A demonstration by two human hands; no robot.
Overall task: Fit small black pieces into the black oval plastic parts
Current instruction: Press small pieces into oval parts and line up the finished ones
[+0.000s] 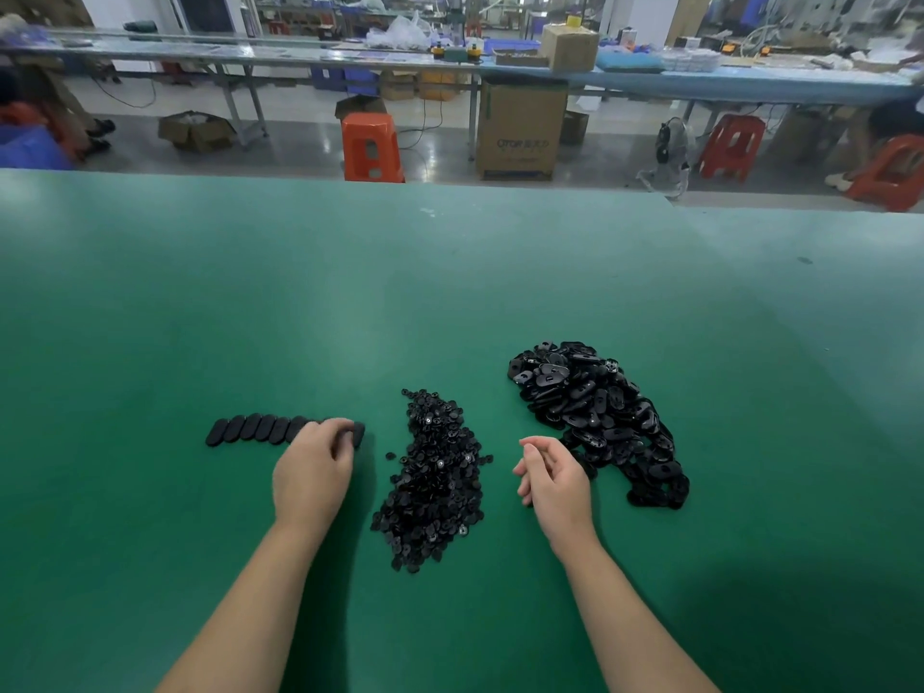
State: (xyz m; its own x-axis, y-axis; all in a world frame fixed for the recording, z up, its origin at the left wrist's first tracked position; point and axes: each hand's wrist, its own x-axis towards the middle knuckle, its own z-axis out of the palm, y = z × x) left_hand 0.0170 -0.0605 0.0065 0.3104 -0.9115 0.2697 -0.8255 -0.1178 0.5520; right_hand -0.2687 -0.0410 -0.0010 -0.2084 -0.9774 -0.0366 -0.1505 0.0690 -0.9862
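Oval parts row [260,428]: right end hidden under curled left hand [312,472]; right hand [552,480] relaxed, empty.

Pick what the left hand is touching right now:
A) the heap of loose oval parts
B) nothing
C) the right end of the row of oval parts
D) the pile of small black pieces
C: the left hand has its fingers curled on the last oval at the right end of the row of oval parts.

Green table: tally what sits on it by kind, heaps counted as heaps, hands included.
Heap of small black pieces: 1
Heap of black oval parts: 1
Row of oval parts laid side by side: 1
Hands over the green table: 2, the left hand on the row's right end, the right hand holding nothing
Total: 5
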